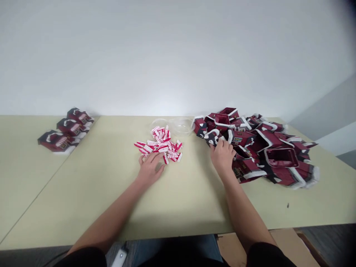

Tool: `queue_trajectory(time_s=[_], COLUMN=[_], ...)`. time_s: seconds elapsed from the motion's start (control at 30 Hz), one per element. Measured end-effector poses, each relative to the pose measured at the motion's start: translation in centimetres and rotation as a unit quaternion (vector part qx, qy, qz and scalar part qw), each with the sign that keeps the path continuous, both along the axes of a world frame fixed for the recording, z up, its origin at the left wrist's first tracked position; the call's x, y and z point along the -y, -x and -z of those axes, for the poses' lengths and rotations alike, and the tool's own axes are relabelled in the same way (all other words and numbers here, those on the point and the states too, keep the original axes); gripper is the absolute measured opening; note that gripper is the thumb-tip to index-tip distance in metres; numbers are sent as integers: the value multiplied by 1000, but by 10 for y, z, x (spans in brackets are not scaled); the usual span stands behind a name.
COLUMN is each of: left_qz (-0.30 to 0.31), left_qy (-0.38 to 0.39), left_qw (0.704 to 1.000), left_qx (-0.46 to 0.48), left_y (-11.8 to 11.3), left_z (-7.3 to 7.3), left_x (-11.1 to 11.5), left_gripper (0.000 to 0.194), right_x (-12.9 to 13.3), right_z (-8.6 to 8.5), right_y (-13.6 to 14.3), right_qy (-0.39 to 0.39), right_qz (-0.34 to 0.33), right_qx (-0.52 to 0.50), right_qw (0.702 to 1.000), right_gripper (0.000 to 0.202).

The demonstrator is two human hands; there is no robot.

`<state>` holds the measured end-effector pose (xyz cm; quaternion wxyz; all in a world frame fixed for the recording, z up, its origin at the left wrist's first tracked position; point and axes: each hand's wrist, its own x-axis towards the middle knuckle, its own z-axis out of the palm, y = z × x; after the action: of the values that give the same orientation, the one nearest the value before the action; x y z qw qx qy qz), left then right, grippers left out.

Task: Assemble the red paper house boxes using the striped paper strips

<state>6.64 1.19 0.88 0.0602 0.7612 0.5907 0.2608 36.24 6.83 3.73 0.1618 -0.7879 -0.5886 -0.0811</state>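
Observation:
My left hand (151, 170) rests at the near edge of a heap of small red-and-white striped pieces (160, 142). Its fingers are apart, and the fingertips touch or hover just over the pieces. My right hand (223, 154) is at the left side of a large pile of maroon house-shaped pieces (274, 139) with white trim. Its fingers curl over a dark roof part with white patches (211, 137); the hand hides some of that piece. Several maroon pieces in the pile lie on their sides, showing hollow insides.
Three finished-looking maroon houses (62, 141) with white snow-like trim stand in a slanted row at the left. Behind the striped heap are clear round plastic containers (182, 127). A small dark bit (288, 205) lies near the front right. Cardboard (292, 244) is below the table edge.

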Motion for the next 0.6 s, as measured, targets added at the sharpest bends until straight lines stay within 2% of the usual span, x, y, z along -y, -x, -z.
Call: queue_trajectory(time_s=[0.17,0.23,0.3,0.37,0.43,0.5,0.6], left_qz=[50,91,134,177,217,242,250], left_qy=[-20,-27,-31,-30,-28,-28,-29], left_qw=[999,995,990,983,975,968,963], left_qx=[2,9,15,20,33,58,98], left_y=[0,1,0,-4,-8,-13,-18], left_z=[3,5,7,8,9,11,11], left_x=[2,2,4,7,12,19,27], left_gripper=[44,49,59,78,101,124,137], right_x=[33,54,76,96,111,121,128], right_z=[-19,-26,-31,-34,-37,-41,-48], right_y=[15,18,23,32,44,58,70], right_qy=[-5,28,70,91,92,102,107], right_qz=[-5,-15,-33,-77,-115,-139,-162], right_qx=[-71,-119,-161,-206,-268,-360,-465], right_qw=[997,992,984,971,952,917,864], right_gripper=[48,46,46,49,53,62,73])
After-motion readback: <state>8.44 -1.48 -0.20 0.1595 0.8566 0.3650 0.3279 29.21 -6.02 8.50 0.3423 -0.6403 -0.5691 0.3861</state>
